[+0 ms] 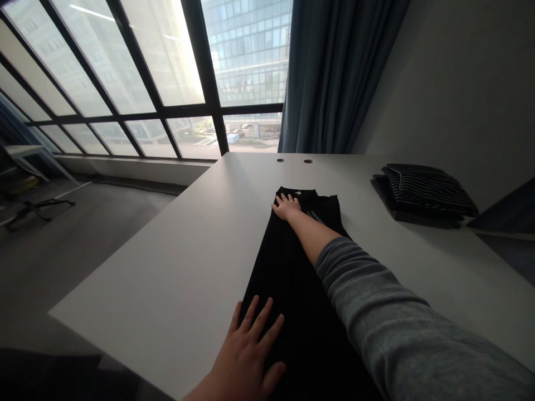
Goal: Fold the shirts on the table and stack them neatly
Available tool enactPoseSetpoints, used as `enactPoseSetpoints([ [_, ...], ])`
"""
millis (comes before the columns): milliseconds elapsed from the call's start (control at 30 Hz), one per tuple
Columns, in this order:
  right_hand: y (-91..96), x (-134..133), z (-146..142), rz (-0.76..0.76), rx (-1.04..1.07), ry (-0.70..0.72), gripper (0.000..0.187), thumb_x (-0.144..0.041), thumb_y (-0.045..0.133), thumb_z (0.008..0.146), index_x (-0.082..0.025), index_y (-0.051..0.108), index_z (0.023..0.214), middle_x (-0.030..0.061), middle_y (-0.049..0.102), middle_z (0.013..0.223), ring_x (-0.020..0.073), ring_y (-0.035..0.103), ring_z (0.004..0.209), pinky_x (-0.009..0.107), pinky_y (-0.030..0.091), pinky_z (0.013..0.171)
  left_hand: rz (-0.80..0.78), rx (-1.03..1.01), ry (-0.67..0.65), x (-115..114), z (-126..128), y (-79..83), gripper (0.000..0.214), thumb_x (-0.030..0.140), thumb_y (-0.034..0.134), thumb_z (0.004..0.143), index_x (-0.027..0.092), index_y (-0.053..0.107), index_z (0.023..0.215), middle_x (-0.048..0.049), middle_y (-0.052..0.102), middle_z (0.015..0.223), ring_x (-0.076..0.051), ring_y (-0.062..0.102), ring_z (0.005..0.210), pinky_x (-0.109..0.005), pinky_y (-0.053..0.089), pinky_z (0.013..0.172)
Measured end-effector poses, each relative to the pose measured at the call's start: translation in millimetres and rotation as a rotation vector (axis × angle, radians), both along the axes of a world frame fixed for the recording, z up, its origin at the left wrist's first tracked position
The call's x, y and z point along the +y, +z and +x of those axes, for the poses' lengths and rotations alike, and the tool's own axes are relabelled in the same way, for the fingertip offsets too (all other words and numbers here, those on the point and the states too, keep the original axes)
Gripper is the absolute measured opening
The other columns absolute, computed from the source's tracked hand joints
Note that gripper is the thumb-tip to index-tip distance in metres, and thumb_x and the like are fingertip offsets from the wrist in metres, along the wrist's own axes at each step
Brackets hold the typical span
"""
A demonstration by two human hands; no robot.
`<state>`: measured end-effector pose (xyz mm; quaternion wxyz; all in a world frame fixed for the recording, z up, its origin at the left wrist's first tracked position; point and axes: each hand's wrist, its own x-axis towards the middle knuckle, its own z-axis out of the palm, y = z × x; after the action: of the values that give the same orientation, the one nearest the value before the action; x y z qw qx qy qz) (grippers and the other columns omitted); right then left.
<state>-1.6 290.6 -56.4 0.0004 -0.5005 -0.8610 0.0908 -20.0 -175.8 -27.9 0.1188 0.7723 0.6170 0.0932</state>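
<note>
Black trousers (298,289) lie lengthwise on a white table (179,267), with the waistband end away from me and a small pale label at its edge. Near the waistband, my right hand (287,206) rests flat on the cloth with its fingers spread. My left hand (253,348) lies closer to me, fingers apart, over the left edge of the trousers. Neither hand grips anything. The right forearm, in a grey sleeve, hides part of the cloth's right side, and the near end runs out of view.
Folded dark clothes (426,192), the top one striped, are stacked at the right of the table. Two round cable holes (308,161) sit near the far edge. Beyond are a blue curtain (334,78) and windows. A chair base (35,210) stands on the floor at left.
</note>
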Motion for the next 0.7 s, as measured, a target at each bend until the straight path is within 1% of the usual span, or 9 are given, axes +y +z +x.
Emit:
enactPoseSetpoints([
  [167, 3.9, 23, -9, 0.018, -0.036, -0.029, 0.071, -0.059, 0.030, 0.104, -0.029, 0.026, 0.168, 0.0047, 0.010, 0.177, 0.0383, 0.018, 0.158, 0.062, 0.010, 0.125, -0.026, -0.014, -0.014, 3, -3, -5.5, 0.095, 0.042, 0.075, 0.088, 0.036, 0.023, 0.168, -0.0120, 0.020, 0.173, -0.048, 0.022, 0.157, -0.080, 0.025, 0.118],
  [267, 2.6, 32, -14, 0.020, -0.043, -0.065, 0.071, -0.057, 0.029, 0.104, -0.028, 0.024, 0.169, 0.0052, 0.009, 0.177, 0.0381, 0.015, 0.158, 0.064, 0.010, 0.125, -0.018, -0.026, -0.010, 5, -4, -9.7, 0.095, 0.042, 0.074, 0.088, 0.035, 0.022, 0.168, -0.0133, 0.021, 0.173, -0.050, 0.024, 0.156, -0.081, 0.027, 0.116],
  [367, 2.0, 32, -19, 0.013, -0.044, -0.084, 0.071, -0.057, 0.028, 0.104, -0.027, 0.023, 0.169, 0.0063, 0.009, 0.177, 0.0379, 0.012, 0.159, 0.064, 0.009, 0.124, 0.016, -0.028, 0.006, 6, -3, -11.4, 0.093, 0.043, 0.072, 0.090, 0.034, 0.024, 0.168, -0.0137, 0.023, 0.173, -0.050, 0.024, 0.156, -0.080, 0.028, 0.116],
  [467, 7.2, 27, -13, 0.070, -0.002, -0.043, 0.069, -0.057, 0.027, 0.105, -0.028, 0.030, 0.167, 0.0081, 0.014, 0.176, 0.0376, 0.015, 0.158, 0.064, 0.016, 0.123, 0.042, 0.023, 0.033, 5, -2, -11.2, 0.087, 0.044, 0.069, 0.092, 0.035, 0.026, 0.167, -0.0106, 0.024, 0.173, -0.047, 0.024, 0.157, -0.075, 0.027, 0.120],
  [533, 15.1, 28, 5, 0.179, 0.074, -0.011, 0.064, -0.055, 0.029, 0.105, -0.028, 0.040, 0.162, 0.0103, 0.025, 0.173, 0.0369, 0.021, 0.155, 0.063, 0.024, 0.120, 0.054, 0.082, 0.052, 4, -1, -8.5, 0.082, 0.045, 0.066, 0.094, 0.037, 0.028, 0.166, -0.0081, 0.026, 0.173, -0.043, 0.025, 0.157, -0.072, 0.026, 0.122],
  [600, 25.1, 35, 37, 0.289, 0.140, -0.032, 0.057, -0.050, 0.036, 0.103, -0.025, 0.052, 0.153, 0.0147, 0.038, 0.164, 0.0375, 0.032, 0.148, 0.061, 0.032, 0.116, 0.069, 0.131, 0.066, 4, 2, -1.3, 0.075, 0.046, 0.063, 0.096, 0.034, 0.035, 0.164, -0.0089, 0.032, 0.171, -0.042, 0.027, 0.157, -0.071, 0.026, 0.122],
  [667, 34.9, 48, 80, 0.317, 0.149, -0.122, 0.050, -0.044, 0.047, 0.100, -0.020, 0.062, 0.141, 0.0196, 0.048, 0.154, 0.0395, 0.041, 0.140, 0.059, 0.038, 0.112, 0.088, 0.138, 0.040, 10, 8, 11.4, 0.065, 0.048, 0.061, 0.098, 0.029, 0.047, 0.158, -0.0109, 0.038, 0.168, -0.042, 0.031, 0.154, -0.067, 0.030, 0.121],
  [700, 38.9, 56, 103, 0.298, 0.142, -0.186, 0.048, -0.042, 0.052, 0.097, -0.019, 0.065, 0.137, 0.0211, 0.051, 0.150, 0.0404, 0.043, 0.137, 0.058, 0.040, 0.110, 0.093, 0.125, -0.015, 15, 14, 19.5, 0.058, 0.048, 0.059, 0.099, 0.028, 0.052, 0.154, -0.0109, 0.042, 0.166, -0.040, 0.035, 0.152, -0.063, 0.034, 0.120],
])
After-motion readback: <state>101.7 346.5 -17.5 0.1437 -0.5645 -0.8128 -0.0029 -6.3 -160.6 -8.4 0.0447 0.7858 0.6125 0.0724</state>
